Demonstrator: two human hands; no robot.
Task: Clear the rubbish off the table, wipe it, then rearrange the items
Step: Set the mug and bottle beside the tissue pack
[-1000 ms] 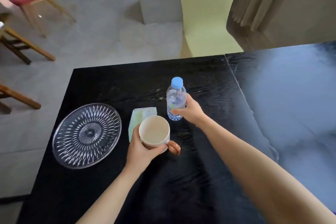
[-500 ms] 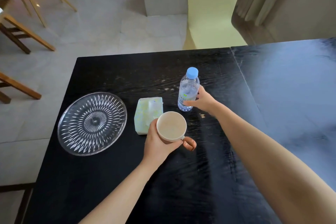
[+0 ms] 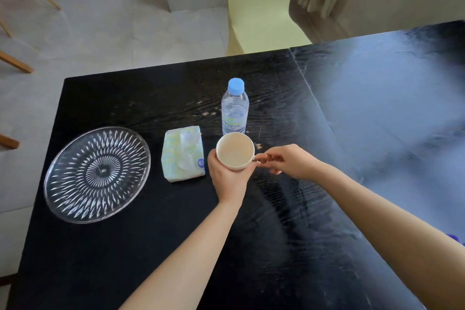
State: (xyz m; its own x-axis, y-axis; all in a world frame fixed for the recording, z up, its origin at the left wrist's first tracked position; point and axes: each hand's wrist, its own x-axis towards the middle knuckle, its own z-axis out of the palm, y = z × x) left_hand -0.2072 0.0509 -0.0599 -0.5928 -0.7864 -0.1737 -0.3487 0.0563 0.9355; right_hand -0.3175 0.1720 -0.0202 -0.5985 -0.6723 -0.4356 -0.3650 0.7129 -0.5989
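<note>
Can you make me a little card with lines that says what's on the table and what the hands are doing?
table: black, shiny
cup: cream, looks empty, in front of the bottle
left hand: holds the cup's side
right hand: pinches the cup's handle
bottle: clear, blue cap, upright, untouched
tissue pack: lying flat, left of the cup
glass plate: round, patterned, left of the tissue pack

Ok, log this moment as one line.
left hand grips mug | right hand pinches mug handle | water bottle upright, untouched
</note>
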